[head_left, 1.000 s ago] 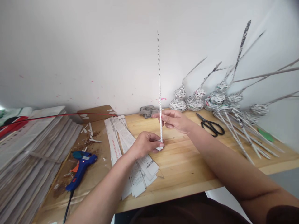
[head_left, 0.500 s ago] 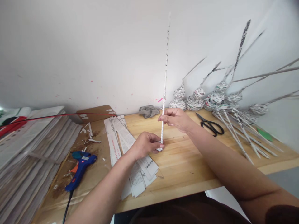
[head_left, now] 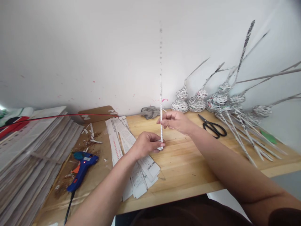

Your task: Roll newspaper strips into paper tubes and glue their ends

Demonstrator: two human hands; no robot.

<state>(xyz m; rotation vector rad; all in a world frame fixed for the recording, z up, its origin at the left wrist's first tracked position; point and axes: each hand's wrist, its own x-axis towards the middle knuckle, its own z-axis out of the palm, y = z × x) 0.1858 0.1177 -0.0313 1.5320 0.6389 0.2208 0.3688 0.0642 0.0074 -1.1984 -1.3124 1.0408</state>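
Mid-frame, a skinny white rolled-paper stick (head_left: 161, 103) stands pretty much vertical, blurry tip up, left fingers (head_left: 157, 145) pinching its bottom, right fingers (head_left: 167, 122) pinching higher; flat white newsprint strips (head_left: 124, 138) lower left, characters too tiny to read.

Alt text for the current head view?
Left hand and right hand hold an upright rolled-paper rod above a wooden table, with paper strips and a blue glue gun left, black-handled scissors and woven paper gourds right.

The left hand (head_left: 149, 143) and right hand (head_left: 175, 122) hold an upright paper stick (head_left: 161, 105); scissors (head_left: 213, 127) lie near the right arm.
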